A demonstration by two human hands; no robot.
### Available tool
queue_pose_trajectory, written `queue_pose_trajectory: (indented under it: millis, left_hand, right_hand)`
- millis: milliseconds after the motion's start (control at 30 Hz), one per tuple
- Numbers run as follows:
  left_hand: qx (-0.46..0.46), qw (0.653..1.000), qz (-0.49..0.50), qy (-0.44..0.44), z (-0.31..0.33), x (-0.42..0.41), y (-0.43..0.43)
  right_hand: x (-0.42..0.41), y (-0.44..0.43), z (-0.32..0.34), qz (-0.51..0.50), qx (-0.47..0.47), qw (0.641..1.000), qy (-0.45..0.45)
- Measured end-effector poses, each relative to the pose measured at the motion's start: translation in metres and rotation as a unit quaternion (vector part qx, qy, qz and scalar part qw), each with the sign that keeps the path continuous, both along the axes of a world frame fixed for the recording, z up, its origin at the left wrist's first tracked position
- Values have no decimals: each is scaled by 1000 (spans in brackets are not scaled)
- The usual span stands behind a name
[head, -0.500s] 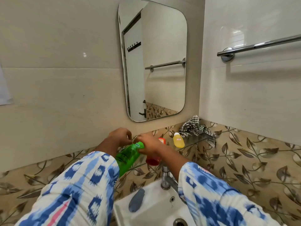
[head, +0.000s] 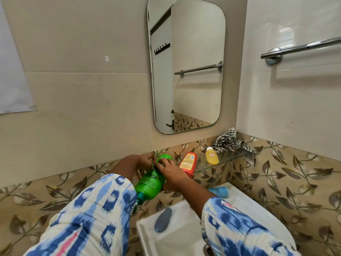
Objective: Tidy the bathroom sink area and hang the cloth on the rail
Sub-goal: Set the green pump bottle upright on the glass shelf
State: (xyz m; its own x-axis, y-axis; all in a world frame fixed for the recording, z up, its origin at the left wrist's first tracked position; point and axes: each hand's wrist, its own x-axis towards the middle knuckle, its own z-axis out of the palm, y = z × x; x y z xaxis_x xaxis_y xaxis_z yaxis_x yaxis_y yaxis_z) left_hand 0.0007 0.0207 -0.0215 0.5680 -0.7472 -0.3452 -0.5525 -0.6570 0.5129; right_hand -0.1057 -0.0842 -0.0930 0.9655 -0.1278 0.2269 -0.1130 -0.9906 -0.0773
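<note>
A green bottle [head: 150, 183] is held tilted above the sink's left side, its green cap end [head: 164, 157] pointing at the wall. My left hand [head: 145, 161] grips it near the cap from the left. My right hand [head: 170, 171] lies over its neck and upper body. A striped grey-and-white cloth [head: 232, 143] lies crumpled on the glass shelf [head: 230, 158] in the corner. The chrome towel rail [head: 302, 48] is bare on the right wall.
On the shelf lie a red-orange bottle [head: 189, 164] and a small yellow bottle [head: 211, 156]. A blue tube [head: 219, 191] rests on the white sink's [head: 147, 231] back rim, and a grey object [head: 163, 219] lies on its left rim. A mirror [head: 188, 63] hangs above.
The view has shifted, and both hands have moved up the green bottle toward its cap end. The red-orange bottle and blue tube are now uncovered.
</note>
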Motion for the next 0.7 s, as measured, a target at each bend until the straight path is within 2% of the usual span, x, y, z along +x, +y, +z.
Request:
queue_pose_trajectory:
  millis: [100, 167, 233, 300, 400, 567, 700]
  left_hand:
    - [-52, 997, 19, 60, 1, 0, 6]
    - [-121, 986, 41, 106, 4, 2, 10]
    - [-217, 960, 63, 168, 8, 4, 14]
    - [-309, 919, 86, 228, 9, 5, 16]
    - [-369, 873, 85, 306, 6, 9, 18]
    - [-376, 875, 14, 305, -2, 19, 24]
    - [-332, 921, -21, 204, 2, 23, 27]
  right_hand:
    - [-4, -3, -4, 14, 41, 999, -30]
    - [-8, -6, -1, 26, 92, 993, -72]
    - [-10, -9, 5, 30, 168, 978, -123]
    - [-12, -7, 14, 31, 270, 947, -172]
    - [-11, -6, 27, 27, 376, 901, -214]
    - [-3, -5, 39, 31, 474, 853, -217]
    - [8, 1, 40, 31, 554, 804, -213]
